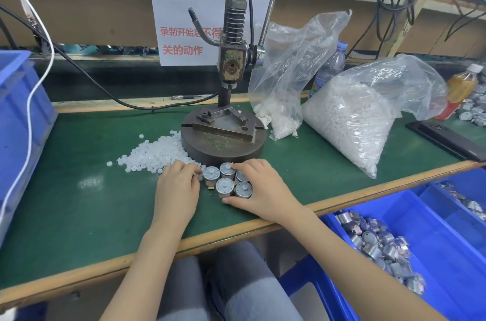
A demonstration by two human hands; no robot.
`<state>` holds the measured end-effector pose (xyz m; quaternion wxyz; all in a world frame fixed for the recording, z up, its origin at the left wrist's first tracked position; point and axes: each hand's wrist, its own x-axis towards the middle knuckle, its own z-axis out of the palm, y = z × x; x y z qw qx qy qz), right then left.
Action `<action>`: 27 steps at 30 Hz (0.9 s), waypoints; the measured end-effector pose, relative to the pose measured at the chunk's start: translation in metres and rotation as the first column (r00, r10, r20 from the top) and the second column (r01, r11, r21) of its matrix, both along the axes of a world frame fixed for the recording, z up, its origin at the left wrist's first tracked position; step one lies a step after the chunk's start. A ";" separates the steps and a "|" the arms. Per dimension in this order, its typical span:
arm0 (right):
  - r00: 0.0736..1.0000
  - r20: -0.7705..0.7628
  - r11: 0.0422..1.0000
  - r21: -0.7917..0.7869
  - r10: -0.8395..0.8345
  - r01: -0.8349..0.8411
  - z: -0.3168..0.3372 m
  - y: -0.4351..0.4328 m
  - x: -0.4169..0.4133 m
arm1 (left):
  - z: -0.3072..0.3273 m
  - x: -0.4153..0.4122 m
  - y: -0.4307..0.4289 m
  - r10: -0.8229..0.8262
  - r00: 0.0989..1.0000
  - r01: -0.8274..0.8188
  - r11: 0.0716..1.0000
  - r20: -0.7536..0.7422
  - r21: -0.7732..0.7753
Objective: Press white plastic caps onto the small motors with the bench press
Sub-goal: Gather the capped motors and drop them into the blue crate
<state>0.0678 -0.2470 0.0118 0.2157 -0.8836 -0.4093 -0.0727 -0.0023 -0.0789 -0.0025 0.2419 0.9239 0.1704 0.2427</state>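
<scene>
Pinching a white cap at the fingertips, my left hand point(176, 184) rested palm-down at frame centre, its fingers curled together at the near edge of the loose caps point(155, 153); the pinched cap was mostly hidden, so I could not tell how it sat. My right hand point(259, 189) lay just right of it, fingers spread around a cluster of five small motors point(227, 181), the forefinger touching the top of the rearmost motor and the thumb against the nearest one. The motors stood upright, shafts up, packed together on the green bench mat point(92, 189). Immediately behind them stood the bench press point(231, 63), its round base point(223, 147) touching the cap pile on the left, nothing under the ram. Right of centre stood two clear bags of white caps point(349, 120). At lower right, a blue bin point(410, 205) held loose motors. A second blue bin point(18, 99) occupied the left edge.
</scene>
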 end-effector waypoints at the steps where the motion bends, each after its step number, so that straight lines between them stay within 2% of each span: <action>1: 1.000 -0.003 1.000 0.008 -0.006 0.006 0.000 0.001 0.000 | 0.000 0.000 0.000 0.002 1.000 -0.002 1.000 0.003 -0.003; 13: 0.997 -0.026 0.987 0.142 -0.070 0.073 0.000 -0.001 -0.005 | -0.001 0.000 0.001 -0.002 1.000 0.002 1.000 0.010 -0.012; 18: 0.984 -0.053 0.956 0.231 -0.171 0.179 0.000 -0.003 -0.006 | -0.001 0.000 0.000 0.000 1.000 0.000 1.000 0.009 -0.016; 23: 0.973 0.075 0.970 0.125 -0.217 0.207 -0.001 0.000 -0.010 | 0.000 -0.001 0.000 -0.003 1.000 0.003 1.000 0.005 -0.015; 27: 0.943 0.216 0.960 0.177 -0.254 0.218 0.000 0.000 -0.012 | 0.000 -0.001 0.000 -0.003 1.000 0.003 1.000 0.002 -0.021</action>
